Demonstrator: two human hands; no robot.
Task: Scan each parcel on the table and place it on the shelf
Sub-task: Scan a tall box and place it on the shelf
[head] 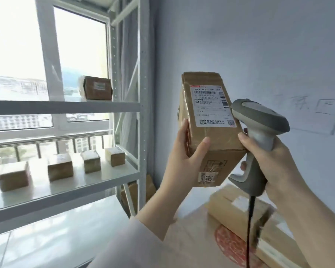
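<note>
the left hand (184, 151) holds a brown parcel (207, 120) up at the middle of the view, its fingers wrapped round the parcel's left edge and the thumb pressed flat on the front face near the lower edge. the parcel stands on end, tilted a little toward eleven o'clock, with a white label (211, 105) on the upper half of the front face and a small sticker (207, 176) on the underside, at six o'clock. the right hand (275, 163) grips the handle of a grey scanner (259, 122) at three o'clock of the parcel; the scanner's head sits just beside the label's right edge, close enough that i cannot tell if it touches. a black cable (249, 229) hangs straight down from the handle to six o'clock.

the table (190, 229) lies below at five o'clock, and more parcels (238, 211) lie stacked on it under the scanner, blurred. the parcel in hand is well clear of the table.

the shelf (66, 107) stands at nine o'clock, a white metal rack in front of a window (79, 45). its upper board carries one box (97, 88) near the right-hand upright, with bare board running to the left of it. the lower board (104, 180) carries four boxes (60, 167) in a row with gaps between them, set back from the front edge. the rack's right upright stands between the held parcel and both boards, with open air between upright and parcel. a plain wall (259, 45) fills twelve to three o'clock behind the hands.
</note>
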